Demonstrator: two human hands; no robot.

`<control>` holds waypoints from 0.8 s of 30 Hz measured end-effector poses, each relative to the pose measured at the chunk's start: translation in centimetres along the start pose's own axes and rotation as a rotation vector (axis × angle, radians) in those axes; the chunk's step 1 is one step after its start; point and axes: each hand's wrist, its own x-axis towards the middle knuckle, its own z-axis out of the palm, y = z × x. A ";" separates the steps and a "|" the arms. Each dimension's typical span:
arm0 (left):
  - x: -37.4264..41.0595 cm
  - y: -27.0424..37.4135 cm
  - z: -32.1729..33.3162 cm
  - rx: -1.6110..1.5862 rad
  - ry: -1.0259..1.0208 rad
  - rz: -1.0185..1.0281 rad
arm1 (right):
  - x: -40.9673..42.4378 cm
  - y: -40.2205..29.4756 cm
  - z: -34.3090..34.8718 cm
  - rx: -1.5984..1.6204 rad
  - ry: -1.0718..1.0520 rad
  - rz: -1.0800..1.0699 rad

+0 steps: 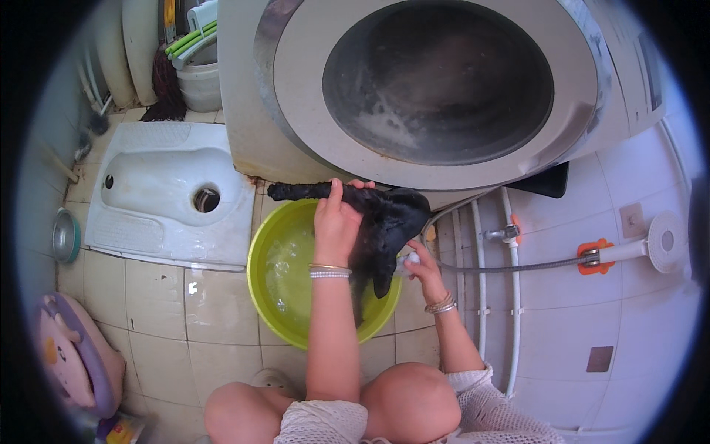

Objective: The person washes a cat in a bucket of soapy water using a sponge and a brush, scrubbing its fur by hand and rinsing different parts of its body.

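Observation:
My left hand (pixel 337 222) reaches over the basin and grips a black, wet-looking item (pixel 396 222) with a fuzzy surface; I cannot tell exactly what it is. A narrow fuzzy length of it sticks out to the left, and a tapered end hangs down over the basin's right side. To its right, my right hand (pixel 426 269) pinches a small whitish thing (pixel 409 262), partly hidden by the fingers, close against the black item. Below stands a yellow-green plastic basin (pixel 256 294) with water in it, on the tiled floor.
A front-loading washing machine (pixel 299 100) stands just beyond the basin. At left lies a white squat toilet (pixel 161 188). A shower hose (pixel 499 270) and white pipes (pixel 516 322) run along the right wall. A mop (pixel 166 89), a bucket (pixel 199 86) and a metal bowl (pixel 66 236) are at left.

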 end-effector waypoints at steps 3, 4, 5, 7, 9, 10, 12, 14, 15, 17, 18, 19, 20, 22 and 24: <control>-0.3 0.9 -1.9 0.099 0.039 -0.097 | 1.0 -2.1 0.9 -0.188 -0.009 0.062; -0.3 1.2 -2.8 0.111 0.072 -0.138 | 1.3 -2.5 1.4 -0.217 -0.035 0.084; -0.3 1.6 -3.8 0.123 0.107 -0.178 | 1.6 -2.6 1.8 -0.245 -0.062 0.105; -0.6 1.5 -3.7 0.144 0.154 -0.241 | 2.5 -1.4 1.4 0.190 -0.118 0.232; -1.0 1.6 -3.5 0.185 0.195 -0.261 | 3.8 0.3 1.0 0.455 -0.168 0.282; -1.0 1.9 -4.1 0.173 0.197 -0.275 | 4.4 0.9 1.2 0.505 -0.195 0.269; -0.8 2.5 -5.0 0.146 0.203 -0.309 | 5.2 1.6 1.7 0.566 -0.233 0.240; -1.0 3.3 -5.6 0.140 0.236 -0.358 | 5.7 1.8 2.5 0.590 -0.252 0.206; -1.2 3.9 -5.7 0.144 0.259 -0.380 | 5.7 1.7 3.5 0.476 -0.209 0.181; -1.7 4.2 -4.6 0.239 0.271 -0.414 | 5.2 1.1 4.6 0.239 -0.103 0.133; -1.9 4.2 -3.5 0.286 0.270 -0.434 | 5.3 1.5 4.6 0.215 -0.100 0.088; -1.8 4.1 -2.7 0.417 0.264 -0.466 | 5.3 2.0 4.6 0.191 -0.097 0.045; -1.7 4.0 -1.9 0.549 0.256 -0.498 | 5.3 2.4 4.6 0.167 -0.092 0.001; -2.1 4.8 0.4 0.929 0.299 -0.539 | 4.3 1.4 5.5 0.094 -0.149 -0.011; -2.5 4.9 2.7 1.072 0.149 -0.616 | 3.5 1.2 6.6 0.062 -0.178 -0.101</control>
